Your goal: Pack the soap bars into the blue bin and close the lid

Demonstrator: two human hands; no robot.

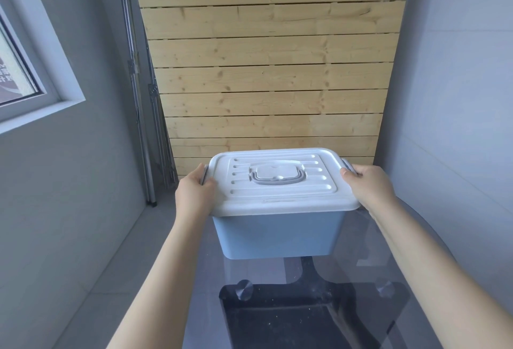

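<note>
The blue bin [277, 234] stands on a glass table with its pale lid [280, 198] resting flat on top. A grey carry handle [276, 178] lies folded in the lid's middle. My left hand [194, 190] grips the lid's left end, fingers over the grey side latch [205, 173]. My right hand [369, 185] grips the right end over the other latch [348, 166]. No soap bars are visible; the bin's inside is hidden by the lid.
The dark glass table [319, 293] has a black base and round metal fittings under it. A wooden slat panel [266, 71] stands behind the bin. Folded metal poles [144, 126] lean in the left corner beside a window [25, 71].
</note>
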